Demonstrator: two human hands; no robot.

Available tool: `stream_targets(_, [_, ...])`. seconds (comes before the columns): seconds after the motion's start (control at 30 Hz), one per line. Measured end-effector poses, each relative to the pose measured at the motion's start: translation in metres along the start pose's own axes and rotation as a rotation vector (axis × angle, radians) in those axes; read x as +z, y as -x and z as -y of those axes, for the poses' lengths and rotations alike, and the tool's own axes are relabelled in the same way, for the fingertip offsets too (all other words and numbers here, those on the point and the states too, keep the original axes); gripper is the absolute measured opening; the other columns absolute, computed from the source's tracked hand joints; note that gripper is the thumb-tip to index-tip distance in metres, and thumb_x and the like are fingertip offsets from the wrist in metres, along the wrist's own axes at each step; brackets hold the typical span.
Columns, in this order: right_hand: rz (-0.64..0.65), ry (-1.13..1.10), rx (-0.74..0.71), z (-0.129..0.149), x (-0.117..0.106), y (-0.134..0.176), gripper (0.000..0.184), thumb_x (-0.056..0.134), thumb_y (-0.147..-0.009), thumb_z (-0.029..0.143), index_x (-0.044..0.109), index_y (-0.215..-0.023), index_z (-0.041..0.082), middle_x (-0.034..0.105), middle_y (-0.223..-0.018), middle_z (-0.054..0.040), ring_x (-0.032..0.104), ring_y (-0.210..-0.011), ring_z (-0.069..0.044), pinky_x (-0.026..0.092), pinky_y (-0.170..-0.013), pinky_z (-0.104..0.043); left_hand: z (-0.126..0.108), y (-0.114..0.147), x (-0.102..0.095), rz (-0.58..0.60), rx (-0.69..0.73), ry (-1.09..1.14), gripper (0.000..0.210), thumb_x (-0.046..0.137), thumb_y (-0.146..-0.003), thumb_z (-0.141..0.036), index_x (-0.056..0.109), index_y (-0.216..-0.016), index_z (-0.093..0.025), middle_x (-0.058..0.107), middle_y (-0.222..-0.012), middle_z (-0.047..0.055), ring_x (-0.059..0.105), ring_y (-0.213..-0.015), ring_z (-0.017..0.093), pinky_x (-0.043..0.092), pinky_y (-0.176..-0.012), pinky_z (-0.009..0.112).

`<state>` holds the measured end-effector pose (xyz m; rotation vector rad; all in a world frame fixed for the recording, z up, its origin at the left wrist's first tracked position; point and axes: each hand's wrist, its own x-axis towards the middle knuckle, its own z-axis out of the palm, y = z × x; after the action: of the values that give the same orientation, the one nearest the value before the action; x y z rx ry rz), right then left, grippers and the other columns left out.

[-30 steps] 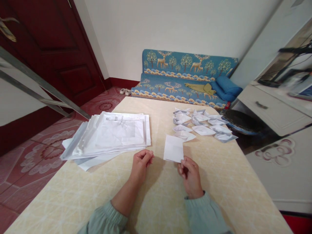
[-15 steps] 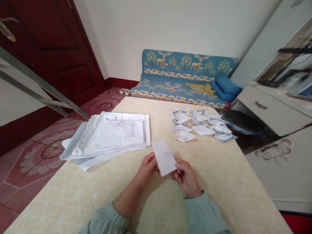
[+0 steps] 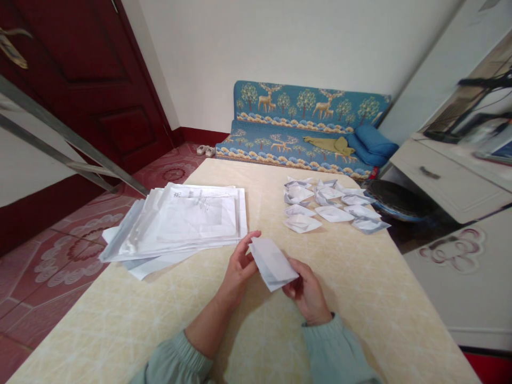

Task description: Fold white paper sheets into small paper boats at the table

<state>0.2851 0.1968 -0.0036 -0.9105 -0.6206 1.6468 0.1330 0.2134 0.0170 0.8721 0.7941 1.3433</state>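
A small folded white paper (image 3: 273, 264) is held above the table, tilted, its layers slightly parted at the lower edge. My right hand (image 3: 307, 290) grips it by the right edge, with the thumb on top and the other fingers partly hidden underneath. At the paper's left edge is my left hand (image 3: 237, 277), its index finger raised and apart from the thumb; whether it touches the paper is hard to tell. Several folded paper boats (image 3: 333, 214) stand in rows beyond my right hand. To the left lies a stack of white paper sheets (image 3: 200, 218).
Everything rests on a table with a pale yellow patterned cloth (image 3: 264, 346). Behind it is a blue patterned sofa (image 3: 288, 125). A white cabinet (image 3: 456, 176) and a dark round pan (image 3: 396, 197) are at the right. A metal frame (image 3: 80, 138) leans near the red door (image 3: 100, 80).
My left fingers have spread and loosened from the paper's left edge. The paper has turned and tilted a little to the right in my right hand.
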Motion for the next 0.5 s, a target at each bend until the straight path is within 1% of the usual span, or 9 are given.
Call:
stream_targets(0.07, [-0.003,0.078,-0.045,-0.002,0.003,0.000,0.026,0.058,-0.080,0.039,0.059,-0.072,0.014,0.049,-0.047,0.0046,0.039,-0.033,-0.005,0.026,-0.030,-0.016,0.001,0.000,-0.002,0.013,-0.038,0.002,0.057,0.066,-0.068,-0.023,0.050,-0.123,-0.022,0.055,-0.124,0.009,0.057,-0.097,0.021,0.046,-0.075,0.027])
stream_targets(0.1, [0.001,0.112,-0.057,-0.003,0.005,0.000,0.027,0.058,-0.080,0.041,0.060,-0.074,0.014,0.050,-0.049,0.0044,0.040,-0.033,-0.005,0.028,-0.030,-0.016,0.002,0.000,-0.004,0.021,-0.056,0.005,0.056,0.064,-0.070,-0.022,0.049,-0.123,-0.021,0.058,-0.118,0.009,0.058,-0.093,0.020,0.046,-0.072,0.026])
stream_targets(0.2, [-0.011,0.159,-0.049,-0.004,0.007,0.000,0.030,0.060,-0.079,0.044,0.058,-0.074,0.015,0.050,-0.050,0.0046,0.041,-0.033,-0.005,0.030,-0.029,-0.016,0.005,-0.001,-0.009,0.058,-0.111,0.043,0.052,0.057,-0.073,-0.021,0.048,-0.124,-0.019,0.062,-0.107,0.009,0.060,-0.086,0.019,0.045,-0.068,0.026])
stream_targets(0.37, [-0.050,0.136,-0.014,-0.004,0.006,0.000,0.033,0.060,-0.079,0.047,0.058,-0.074,0.015,0.050,-0.049,0.0050,0.040,-0.032,-0.005,0.030,-0.028,-0.016,0.006,-0.001,-0.013,0.081,-0.114,0.100,0.048,0.053,-0.078,-0.028,0.048,-0.125,-0.018,0.060,-0.112,0.011,0.060,-0.086,0.020,0.045,-0.067,0.028])
stream_targets(0.5, [-0.033,0.129,-0.012,-0.005,0.005,0.000,0.032,0.060,-0.080,0.046,0.058,-0.072,0.015,0.049,-0.048,0.0053,0.039,-0.032,-0.005,0.030,-0.028,-0.016,0.002,0.000,-0.008,0.078,-0.109,0.069,0.051,0.059,-0.075,-0.028,0.050,-0.124,-0.018,0.062,-0.108,0.011,0.060,-0.089,0.022,0.046,-0.071,0.029])
